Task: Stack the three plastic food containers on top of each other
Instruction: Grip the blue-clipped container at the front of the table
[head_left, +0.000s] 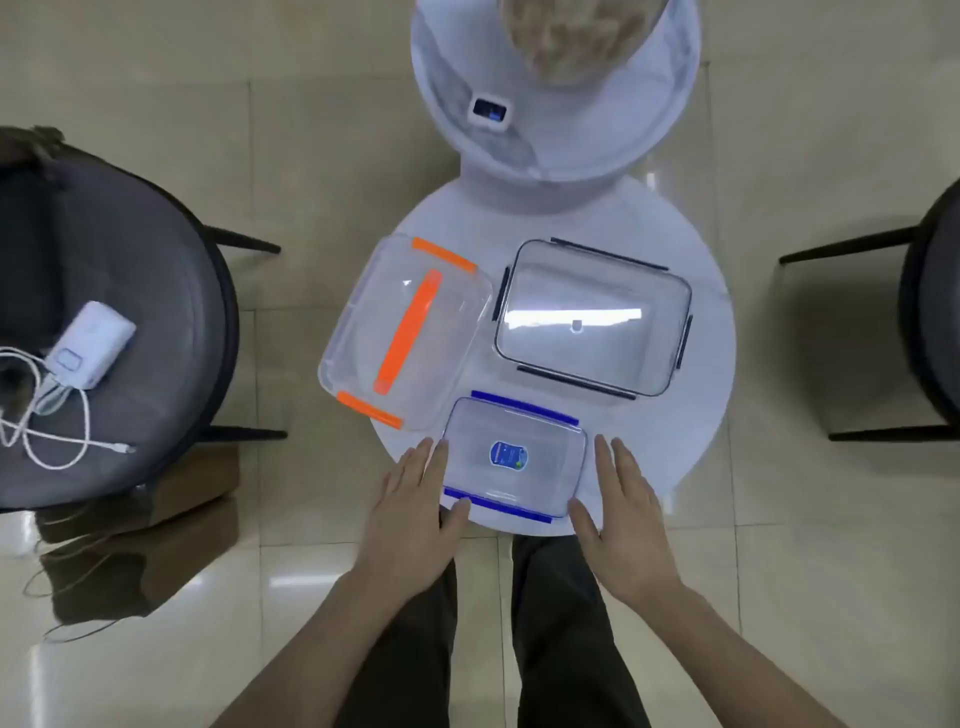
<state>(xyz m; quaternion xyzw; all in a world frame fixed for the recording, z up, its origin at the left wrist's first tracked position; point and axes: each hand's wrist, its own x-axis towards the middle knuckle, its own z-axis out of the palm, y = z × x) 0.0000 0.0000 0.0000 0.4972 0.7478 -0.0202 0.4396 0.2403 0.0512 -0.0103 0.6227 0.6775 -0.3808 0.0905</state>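
Three clear plastic containers lie side by side on a small round white table (691, 415). The smallest, with blue clips (514, 457) and a blue label, sits at the near edge. A larger one with orange clips and an orange handle (405, 332) is at the left. A dark-clipped one (592, 317) is at the right. My left hand (415, 499) lies flat against the blue container's left side, fingers straight. My right hand (623, 509) is flat at its right side. Neither hand holds anything.
A white round appliance (556, 98) with a small screen stands at the table's far side. A dark chair (119, 322) at the left carries a white power bank and cable. Another dark chair (935, 312) is at the right. My legs stand below the table on the tiled floor.
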